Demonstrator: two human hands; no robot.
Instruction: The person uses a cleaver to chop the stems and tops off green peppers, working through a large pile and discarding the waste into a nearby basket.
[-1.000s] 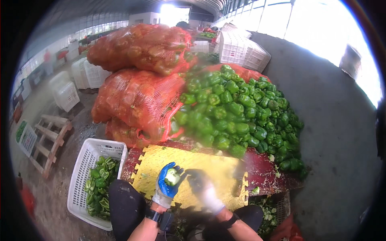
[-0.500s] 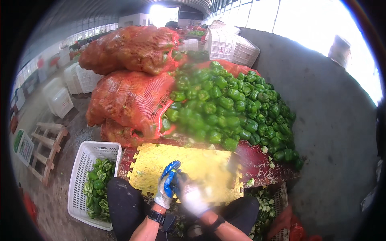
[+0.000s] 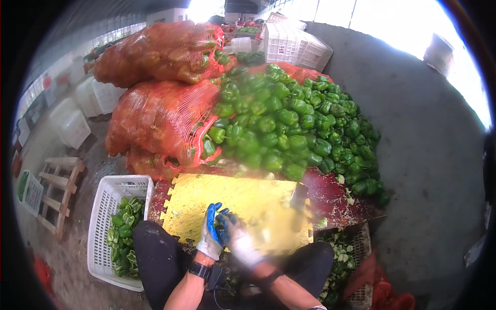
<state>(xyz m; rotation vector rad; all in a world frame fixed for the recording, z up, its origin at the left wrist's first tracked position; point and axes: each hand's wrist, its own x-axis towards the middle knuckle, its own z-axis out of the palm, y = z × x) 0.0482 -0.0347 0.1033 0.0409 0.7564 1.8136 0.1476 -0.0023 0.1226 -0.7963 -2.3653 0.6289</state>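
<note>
My left hand (image 3: pixel 211 232), in a white glove with blue-coated fingers, is raised over the near edge of a yellow foam mat (image 3: pixel 243 199). Its fingers point up and curl inward. Against its palm presses my right hand (image 3: pixel 238 238), gloved the same way and blurred by a smudge. Both look closed around something small between them, which the gloves hide. Beyond the mat rises a large heap of green bell peppers (image 3: pixel 297 121). At my left a white crate (image 3: pixel 95 227) holds cut green peppers (image 3: pixel 124 232).
Red mesh sacks (image 3: pixel 160 119) full of produce are stacked at the far left of the mat. A crate of pepper scraps (image 3: pixel 341 258) stands by my right knee. White crates (image 3: pixel 294 46) sit behind the heap, beside a grey wall (image 3: pixel 423 144). A wooden pallet (image 3: pixel 57 188) lies at left.
The view has shifted a little, so the sacks and mat sit higher. My hands stay together; the left fingers have opened slightly and the right hand has moved a little up against them.
</note>
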